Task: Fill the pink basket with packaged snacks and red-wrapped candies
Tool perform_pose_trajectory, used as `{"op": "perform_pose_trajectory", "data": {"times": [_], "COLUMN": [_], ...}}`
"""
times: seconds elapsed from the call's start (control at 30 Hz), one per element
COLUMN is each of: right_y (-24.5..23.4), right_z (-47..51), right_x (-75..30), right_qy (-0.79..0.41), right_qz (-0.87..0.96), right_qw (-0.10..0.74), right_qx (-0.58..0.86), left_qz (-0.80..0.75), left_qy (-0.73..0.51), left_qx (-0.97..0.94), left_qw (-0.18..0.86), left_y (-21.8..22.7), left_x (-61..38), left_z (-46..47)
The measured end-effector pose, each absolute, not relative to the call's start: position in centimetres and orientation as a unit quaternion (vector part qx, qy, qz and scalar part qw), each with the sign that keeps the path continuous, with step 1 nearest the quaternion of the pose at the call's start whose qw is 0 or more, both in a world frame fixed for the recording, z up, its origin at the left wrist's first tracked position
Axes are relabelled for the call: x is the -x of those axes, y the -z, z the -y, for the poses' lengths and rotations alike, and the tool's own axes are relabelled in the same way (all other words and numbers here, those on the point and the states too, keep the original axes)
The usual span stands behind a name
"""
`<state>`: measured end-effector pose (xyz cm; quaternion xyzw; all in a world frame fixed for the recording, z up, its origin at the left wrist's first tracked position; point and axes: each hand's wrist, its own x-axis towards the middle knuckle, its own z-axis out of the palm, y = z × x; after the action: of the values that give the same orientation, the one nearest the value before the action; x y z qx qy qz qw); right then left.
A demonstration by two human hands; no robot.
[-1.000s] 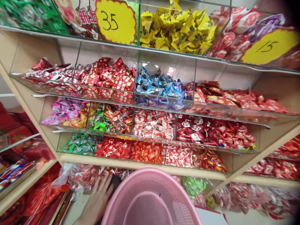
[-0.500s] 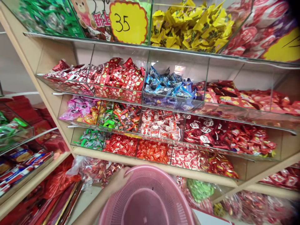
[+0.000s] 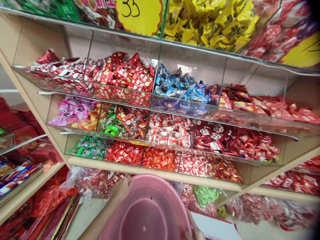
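A pink plastic basket [image 3: 175, 196] with slotted sides is in front of me at the bottom of the view, its smooth inner floor showing. My left hand [image 3: 121, 189] is closed over its left rim, fingers partly hidden by the edge. On the right side, my right hand [image 3: 194, 229] grips the rim low down, partly cut off by the frame. Just beyond the basket are bins of small wrapped sweets, among them red ones [image 3: 123, 154], orange-red ones [image 3: 160, 160] and white-and-red ones [image 3: 197, 164].
Wooden shelving [image 3: 100, 165] with clear dividers holds blue packets [image 3: 175, 83], red packets [image 3: 135, 75] and yellow packets [image 3: 212, 23]. A yellow price sign [image 3: 140, 16] hangs above. Bagged sweets [image 3: 205, 195] lie underneath, near a white box [image 3: 212, 226]. Another shelf [image 3: 32, 186] stands left.
The view has moved closer to the shelves and tipped lower. The basket and my left hand sit slightly further left in view. My right hand now shows on the basket's right rim.
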<state>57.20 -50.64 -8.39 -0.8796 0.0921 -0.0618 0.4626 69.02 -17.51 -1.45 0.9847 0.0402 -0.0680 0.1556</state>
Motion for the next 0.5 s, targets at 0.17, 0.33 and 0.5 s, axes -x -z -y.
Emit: {"op": "perform_pose_trajectory", "data": {"times": [0.17, 0.33, 0.5], "right_y": [8.9, 9.2, 10.6], "right_z": [52.3, 54.2, 52.5], "right_x": [-57.9, -57.8, -57.4], "right_qy": [0.024, 0.001, 0.039], "right_qz": [-0.083, -0.079, -0.099], "right_qw": [0.471, 0.453, 0.456], "right_qx": [0.878, 0.888, 0.884], "left_qz": [-0.054, -0.047, -0.047], "left_qy": [0.072, 0.072, 0.043], "left_qx": [-0.984, -0.986, -0.99], "left_qw": [0.157, 0.142, 0.128], "left_y": [1.4, 1.2, 1.6], "left_x": [-69.7, -69.5, -68.8], "left_z": [18.4, 20.4, 19.5]}}
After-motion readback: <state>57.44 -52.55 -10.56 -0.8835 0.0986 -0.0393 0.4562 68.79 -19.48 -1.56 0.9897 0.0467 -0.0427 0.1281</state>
